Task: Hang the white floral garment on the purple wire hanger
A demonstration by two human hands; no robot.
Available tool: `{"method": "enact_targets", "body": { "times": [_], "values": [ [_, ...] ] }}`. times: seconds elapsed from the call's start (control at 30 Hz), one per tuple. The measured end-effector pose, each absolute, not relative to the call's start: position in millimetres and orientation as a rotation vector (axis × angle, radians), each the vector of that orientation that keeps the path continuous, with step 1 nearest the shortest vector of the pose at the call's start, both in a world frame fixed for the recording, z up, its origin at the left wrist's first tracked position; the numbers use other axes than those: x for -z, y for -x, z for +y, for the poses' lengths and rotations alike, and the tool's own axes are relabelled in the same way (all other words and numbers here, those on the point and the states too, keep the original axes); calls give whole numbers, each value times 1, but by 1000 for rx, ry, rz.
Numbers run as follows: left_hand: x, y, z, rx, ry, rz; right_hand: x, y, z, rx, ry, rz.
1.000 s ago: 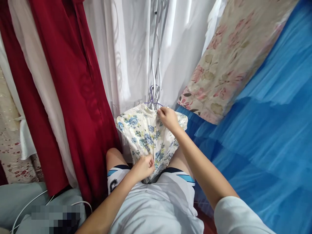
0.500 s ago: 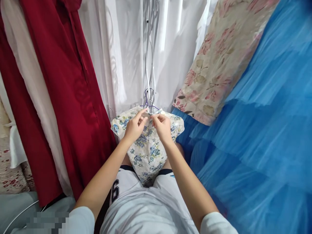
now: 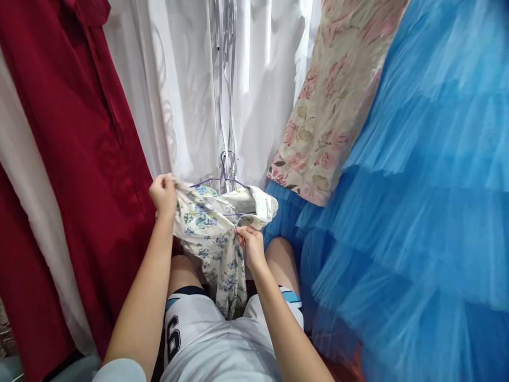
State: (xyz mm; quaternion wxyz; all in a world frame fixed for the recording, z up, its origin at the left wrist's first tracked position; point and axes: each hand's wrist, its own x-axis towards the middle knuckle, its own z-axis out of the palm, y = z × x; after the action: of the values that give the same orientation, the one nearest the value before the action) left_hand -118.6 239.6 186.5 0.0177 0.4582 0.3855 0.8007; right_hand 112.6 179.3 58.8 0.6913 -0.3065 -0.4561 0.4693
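At the left end of the purple wire hanger (image 3: 207, 181), the left hand (image 3: 163, 192) has moved off the collar to clench the floral garment (image 3: 207, 220), while the right hand (image 3: 251, 245) now pinches fabric lower, spreading it.

1. A slim metal stand (image 3: 225, 79) of paired silvery rods rises upright in front of the white curtain (image 3: 262, 106).
2. A purple wire hanger (image 3: 204, 182) is hooked low on the stand.
3. The floral garment (image 3: 207, 223) is draped over the hanger, bunched toward the left side.
4. The garment's lower end hangs down between the person's bare knees (image 3: 280, 257).
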Motion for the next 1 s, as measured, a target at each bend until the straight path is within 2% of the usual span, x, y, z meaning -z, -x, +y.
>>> {"method": "enact_targets", "body": {
  "times": [0.07, 0.13, 0.33, 0.43, 0.53, 0.63, 0.8, 1.0],
  "values": [
    [-163, 143, 252, -2386, -946, 1099, -57, -113, 173, -1081, 677, -1012],
    [-130, 149, 257, -2251, -709, 1067, -57, -111, 172, -1110, 673, -979],
    [-15, 87, 226, -1943, -607, 1040, -41, -134, 190, -1104, 684, -711],
    [17, 50, 211, -1811, -652, 969, -32, -158, 200, -1084, 701, -619],
    [12, 25, 201, -1746, -735, 865, -24, -166, 203, -1153, 749, -630],
    [-17, 8, 190, -1764, -922, 724, -23, -157, 197, -1311, 795, -727],
    [-47, -11, 162, -1749, -1425, 737, -45, -142, 169, -1629, 703, -1190],
    [-31, -10, 150, -1534, -1635, 746, -68, -157, 138, -1575, 691, -1665]
  ]
}}
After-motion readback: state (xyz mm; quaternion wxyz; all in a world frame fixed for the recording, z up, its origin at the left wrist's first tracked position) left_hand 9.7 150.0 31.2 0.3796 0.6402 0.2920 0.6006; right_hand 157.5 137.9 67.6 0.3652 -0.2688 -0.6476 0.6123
